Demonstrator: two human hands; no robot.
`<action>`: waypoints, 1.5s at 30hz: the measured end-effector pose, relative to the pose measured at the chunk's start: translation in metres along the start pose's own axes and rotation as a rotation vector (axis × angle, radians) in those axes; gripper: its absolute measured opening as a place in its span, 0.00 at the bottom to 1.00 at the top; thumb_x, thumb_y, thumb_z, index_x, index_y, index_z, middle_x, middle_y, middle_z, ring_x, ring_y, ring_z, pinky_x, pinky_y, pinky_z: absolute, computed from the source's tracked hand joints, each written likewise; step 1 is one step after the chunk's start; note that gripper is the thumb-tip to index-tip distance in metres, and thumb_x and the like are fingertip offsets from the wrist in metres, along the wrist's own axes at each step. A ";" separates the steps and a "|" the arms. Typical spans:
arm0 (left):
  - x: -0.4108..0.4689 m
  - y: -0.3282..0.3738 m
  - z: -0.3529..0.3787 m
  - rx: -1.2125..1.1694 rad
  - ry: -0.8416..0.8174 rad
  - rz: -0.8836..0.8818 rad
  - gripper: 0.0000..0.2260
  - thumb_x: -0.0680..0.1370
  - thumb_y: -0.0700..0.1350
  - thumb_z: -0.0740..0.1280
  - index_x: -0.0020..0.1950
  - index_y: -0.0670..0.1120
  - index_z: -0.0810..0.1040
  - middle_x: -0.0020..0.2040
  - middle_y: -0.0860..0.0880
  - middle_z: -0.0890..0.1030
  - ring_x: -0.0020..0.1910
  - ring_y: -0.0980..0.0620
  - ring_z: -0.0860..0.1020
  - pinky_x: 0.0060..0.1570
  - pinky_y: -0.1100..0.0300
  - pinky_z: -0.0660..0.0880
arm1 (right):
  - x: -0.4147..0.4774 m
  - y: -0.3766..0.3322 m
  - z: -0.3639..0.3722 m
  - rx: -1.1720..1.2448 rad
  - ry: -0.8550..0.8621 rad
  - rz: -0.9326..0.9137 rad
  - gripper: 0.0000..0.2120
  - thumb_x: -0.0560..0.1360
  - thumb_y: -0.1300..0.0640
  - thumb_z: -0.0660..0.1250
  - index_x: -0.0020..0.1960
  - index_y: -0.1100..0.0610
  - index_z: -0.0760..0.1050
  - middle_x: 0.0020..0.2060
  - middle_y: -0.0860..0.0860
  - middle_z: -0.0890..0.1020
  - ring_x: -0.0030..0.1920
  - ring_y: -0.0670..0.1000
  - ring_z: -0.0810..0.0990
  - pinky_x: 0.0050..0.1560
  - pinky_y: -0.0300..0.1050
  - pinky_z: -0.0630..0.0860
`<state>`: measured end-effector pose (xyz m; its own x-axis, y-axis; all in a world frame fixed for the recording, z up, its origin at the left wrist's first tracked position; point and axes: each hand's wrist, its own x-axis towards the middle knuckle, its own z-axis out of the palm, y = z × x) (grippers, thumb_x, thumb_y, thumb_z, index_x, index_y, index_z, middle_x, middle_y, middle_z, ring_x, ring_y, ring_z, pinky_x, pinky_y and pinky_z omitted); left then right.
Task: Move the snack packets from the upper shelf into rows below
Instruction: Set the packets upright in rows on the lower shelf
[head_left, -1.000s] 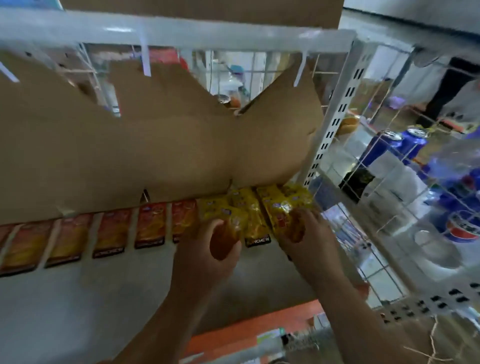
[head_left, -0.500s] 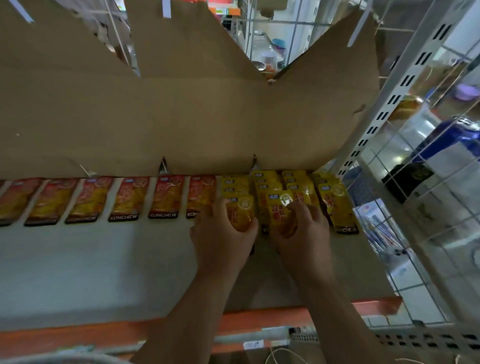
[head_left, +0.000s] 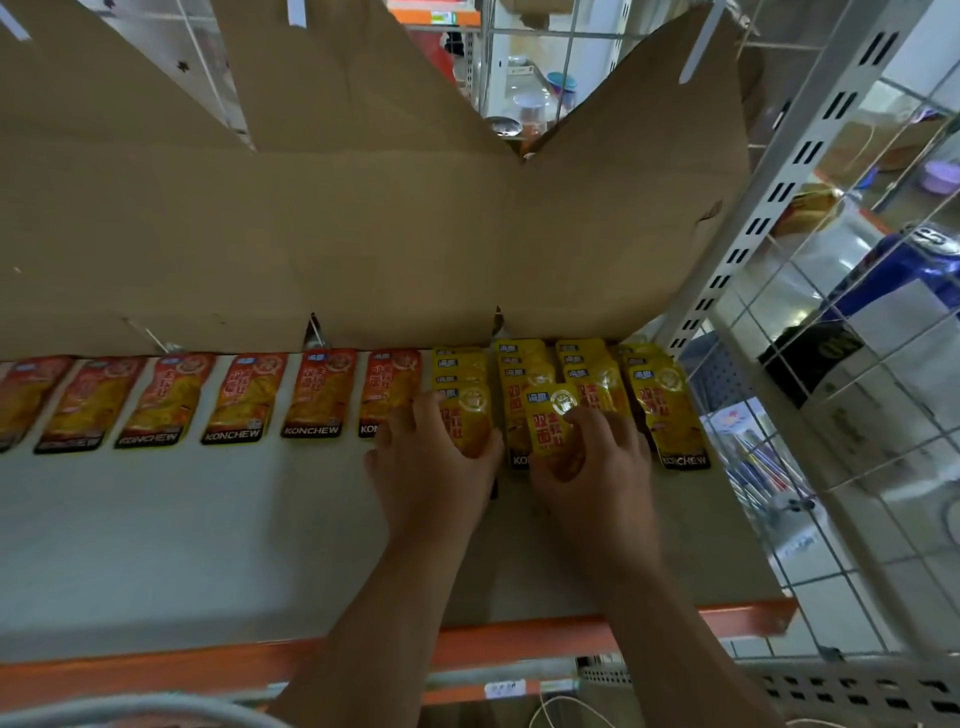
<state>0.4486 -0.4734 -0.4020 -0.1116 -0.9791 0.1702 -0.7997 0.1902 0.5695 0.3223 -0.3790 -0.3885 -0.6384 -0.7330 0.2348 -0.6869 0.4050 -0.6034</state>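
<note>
Yellow snack packets (head_left: 670, 410) lie in several overlapping columns at the back right of the white shelf (head_left: 182, 535). Left of them runs a row of orange-red packets (head_left: 244, 397). My left hand (head_left: 431, 467) lies on the front packet of the leftmost yellow column (head_left: 465, 415), thumb along its right edge. My right hand (head_left: 592, 467) holds a yellow packet (head_left: 553, 426) over the second column, fingers curled across its face.
A brown cardboard sheet (head_left: 363, 234) stands along the back of the shelf. An orange lip (head_left: 519, 644) edges the shelf front. A white slotted upright (head_left: 779, 182) and wire mesh (head_left: 857, 415) close the right side, with blue cans (head_left: 904, 265) behind.
The view dropped from the upper shelf rail to the lower shelf. Both hands came down with yellow packets onto the columns at the back right.
</note>
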 end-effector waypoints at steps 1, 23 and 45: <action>0.000 0.000 0.000 0.004 -0.001 0.001 0.33 0.70 0.67 0.73 0.70 0.53 0.72 0.65 0.48 0.78 0.65 0.43 0.75 0.58 0.46 0.70 | 0.000 -0.001 0.001 -0.001 -0.003 -0.003 0.25 0.69 0.47 0.76 0.64 0.51 0.75 0.60 0.51 0.75 0.61 0.57 0.71 0.57 0.58 0.76; 0.004 -0.012 -0.007 -0.106 -0.011 0.060 0.28 0.72 0.65 0.69 0.67 0.53 0.72 0.61 0.48 0.78 0.62 0.43 0.76 0.57 0.46 0.76 | 0.010 -0.020 0.019 -0.073 0.028 0.053 0.25 0.68 0.45 0.74 0.62 0.53 0.76 0.56 0.54 0.77 0.59 0.60 0.73 0.60 0.62 0.73; 0.005 -0.014 -0.003 -0.115 -0.019 0.073 0.28 0.74 0.64 0.70 0.69 0.54 0.71 0.62 0.51 0.77 0.64 0.48 0.75 0.62 0.49 0.71 | 0.007 -0.018 0.026 -0.094 0.043 0.072 0.27 0.67 0.39 0.75 0.61 0.52 0.76 0.57 0.52 0.77 0.58 0.59 0.75 0.58 0.61 0.73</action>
<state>0.4612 -0.4804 -0.4064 -0.1787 -0.9633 0.2003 -0.7160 0.2669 0.6450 0.3387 -0.4057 -0.3960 -0.7002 -0.6768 0.2274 -0.6670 0.5063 -0.5466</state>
